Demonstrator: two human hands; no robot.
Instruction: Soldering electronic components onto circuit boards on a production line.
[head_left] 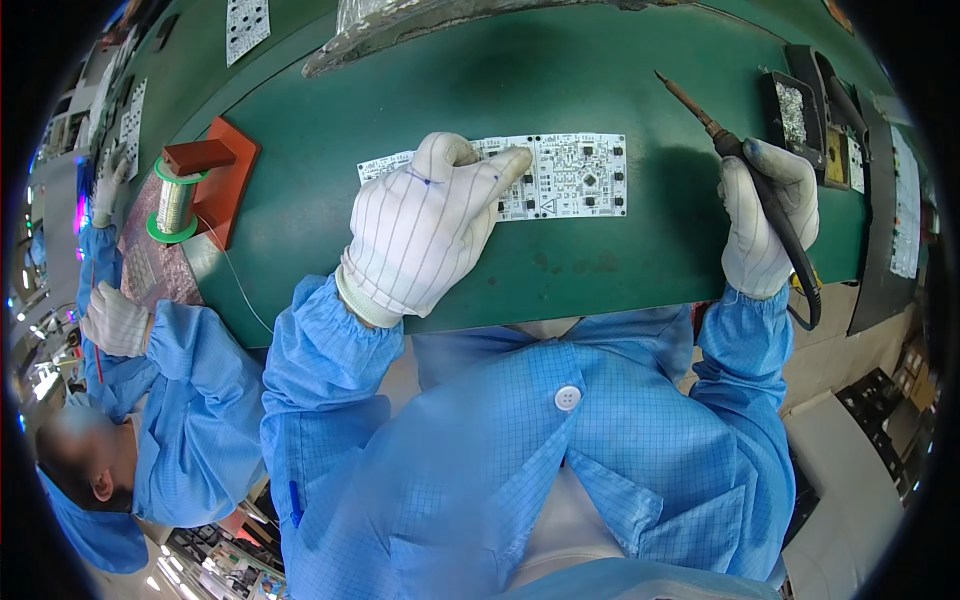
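A long white circuit board (585, 180) with small black parts lies flat on the green work surface. Over its left half rests my left hand (425, 215), in a white striped glove. Its fingers are bent and closed on the board, hiding that part; some fingertips are out of sight. To the right, apart from the board, my right hand (765, 215), also gloved, grips a soldering iron (762, 180) by its dark handle. The iron's brownish tip points up and left, clear of the board.
At left, a solder wire spool (174, 208) sits on a red-brown stand (236, 180), its wire trailing toward my left sleeve. A black soldering iron holder (815, 100) stands at far right. A wrapped object (400, 30) lies at the back. A co-worker (190, 400) sits at left.
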